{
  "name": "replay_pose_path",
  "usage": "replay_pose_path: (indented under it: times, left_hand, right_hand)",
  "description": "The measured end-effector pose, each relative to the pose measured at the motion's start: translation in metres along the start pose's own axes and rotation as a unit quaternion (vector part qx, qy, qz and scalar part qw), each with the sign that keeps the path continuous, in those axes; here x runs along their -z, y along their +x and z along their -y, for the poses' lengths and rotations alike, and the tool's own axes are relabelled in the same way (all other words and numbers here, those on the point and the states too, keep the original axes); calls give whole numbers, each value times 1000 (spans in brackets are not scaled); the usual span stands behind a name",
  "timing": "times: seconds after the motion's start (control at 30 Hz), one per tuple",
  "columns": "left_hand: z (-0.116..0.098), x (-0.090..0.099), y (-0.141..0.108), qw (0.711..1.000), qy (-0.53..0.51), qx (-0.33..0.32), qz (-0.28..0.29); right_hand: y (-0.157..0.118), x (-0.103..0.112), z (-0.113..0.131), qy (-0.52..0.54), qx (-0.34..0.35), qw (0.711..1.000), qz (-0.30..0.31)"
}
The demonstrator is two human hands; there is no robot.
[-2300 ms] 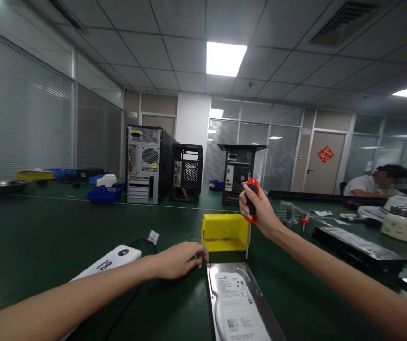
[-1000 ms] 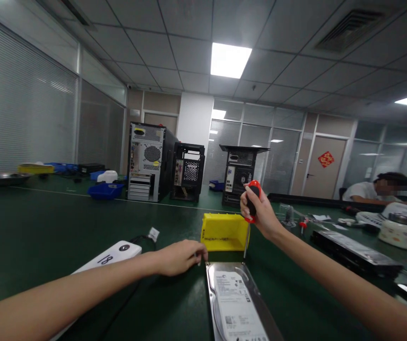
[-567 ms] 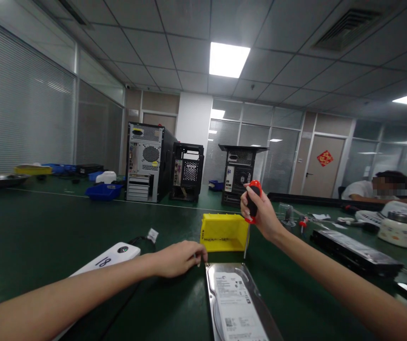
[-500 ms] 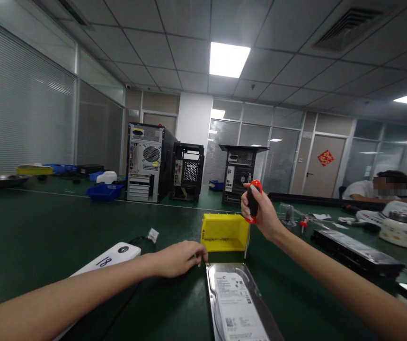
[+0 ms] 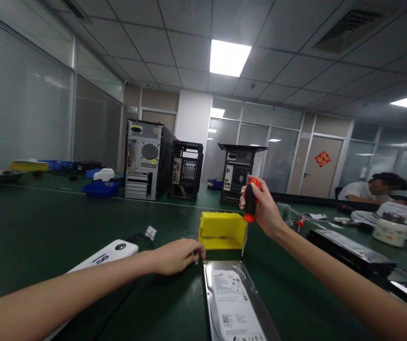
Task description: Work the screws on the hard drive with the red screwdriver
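A silver hard drive with a white label lies on the table in front of me. My right hand grips a red-and-black screwdriver, held nearly upright. Its shaft points down, and the tip is at the drive's far right corner. My left hand lies low over the table with bent, closed fingers, the fingertips at the drive's far left corner. Whatever those fingers pinch, if anything, is hidden or too small to name. Just behind the drive stands a yellow plastic bin with its opening towards me.
Under my left forearm is a white device marked 18, with a black cable. Computer cases stand at the back beside a blue bin. To the right are a black drive unit, another screwdriver, a jar and a seated person.
The view has shifted slightly. The screwdriver in my right hand has turned a little about its shaft and stands more upright. My left hand stays at the drive's corner.
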State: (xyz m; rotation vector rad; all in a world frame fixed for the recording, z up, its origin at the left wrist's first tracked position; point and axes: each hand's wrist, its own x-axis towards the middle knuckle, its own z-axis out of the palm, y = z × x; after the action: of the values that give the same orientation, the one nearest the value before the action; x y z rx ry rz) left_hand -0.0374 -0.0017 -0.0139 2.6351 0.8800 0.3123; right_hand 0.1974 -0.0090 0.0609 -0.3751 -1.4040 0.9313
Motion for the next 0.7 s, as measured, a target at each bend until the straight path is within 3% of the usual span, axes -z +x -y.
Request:
replay_pose_path:
  times: [0.7]
  left_hand:
    - [-8, 4, -2, 1000, -8, 15, 10]
  right_hand:
    - [4, 0, 15, -20, -11, 999, 35]
